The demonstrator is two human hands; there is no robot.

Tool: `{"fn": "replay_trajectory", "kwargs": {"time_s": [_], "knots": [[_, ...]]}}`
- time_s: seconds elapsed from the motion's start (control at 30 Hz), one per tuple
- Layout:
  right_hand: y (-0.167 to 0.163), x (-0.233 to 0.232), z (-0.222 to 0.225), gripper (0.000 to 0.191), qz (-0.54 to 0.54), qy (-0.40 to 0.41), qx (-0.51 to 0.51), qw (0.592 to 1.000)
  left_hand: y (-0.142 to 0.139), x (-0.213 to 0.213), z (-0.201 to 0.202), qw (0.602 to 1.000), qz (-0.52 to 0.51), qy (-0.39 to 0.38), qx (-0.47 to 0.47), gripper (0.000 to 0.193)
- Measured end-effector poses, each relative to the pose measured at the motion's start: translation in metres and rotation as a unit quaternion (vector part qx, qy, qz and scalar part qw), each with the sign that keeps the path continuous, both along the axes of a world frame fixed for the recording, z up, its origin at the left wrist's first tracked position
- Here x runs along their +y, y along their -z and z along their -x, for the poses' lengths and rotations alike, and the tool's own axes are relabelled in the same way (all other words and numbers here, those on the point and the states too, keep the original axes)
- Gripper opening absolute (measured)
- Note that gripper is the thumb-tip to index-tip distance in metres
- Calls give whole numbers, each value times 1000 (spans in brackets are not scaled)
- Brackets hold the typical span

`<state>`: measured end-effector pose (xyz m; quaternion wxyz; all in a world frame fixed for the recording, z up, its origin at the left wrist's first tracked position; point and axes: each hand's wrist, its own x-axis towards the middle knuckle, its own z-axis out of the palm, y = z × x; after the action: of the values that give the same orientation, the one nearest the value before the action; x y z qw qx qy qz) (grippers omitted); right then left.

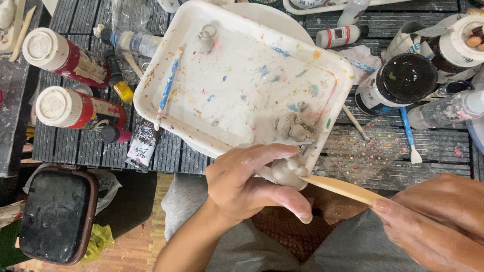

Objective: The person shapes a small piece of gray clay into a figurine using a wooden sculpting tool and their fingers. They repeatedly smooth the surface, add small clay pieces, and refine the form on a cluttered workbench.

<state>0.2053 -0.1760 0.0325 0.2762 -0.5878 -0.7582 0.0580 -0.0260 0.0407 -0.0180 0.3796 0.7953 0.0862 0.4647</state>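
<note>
One wooden stick points left, near-level.

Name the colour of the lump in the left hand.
Pale grey clay lump, held by the left hand; head view.

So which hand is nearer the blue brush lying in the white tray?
Left. The left hand holds a clay lump at the tray's near edge; the right hand, with a wooden stick, sits farther from the brush.
</note>
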Motion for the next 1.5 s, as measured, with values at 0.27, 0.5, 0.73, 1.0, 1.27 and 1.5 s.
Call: {"fn": "replay_trajectory", "kwargs": {"time_s": [0.27,0.5,0.73,1.0,1.27,1.5], "knots": [[31,-25,-14,35,-21,66,56,996,8,-6,-1,938,294,178,-35,52],[9,-14,-5,41,1,21,-11,1000,7,-10,-1,890,395,225,-49,46],[-1,-3,6,42,4,31,-21,999,8,-8,0,921,323,213,-45,51],[21,-26,-17,45,10,-23,-14,1000,3,-10,-4,878,397,259,-69,52],[143,-133,-79,32,118,176,382,900,2,2,-15,639,613,450,-114,22],[231,-157,-174,16,221,-134,761,595,0,5,-20,566,659,482,-112,27]]}}
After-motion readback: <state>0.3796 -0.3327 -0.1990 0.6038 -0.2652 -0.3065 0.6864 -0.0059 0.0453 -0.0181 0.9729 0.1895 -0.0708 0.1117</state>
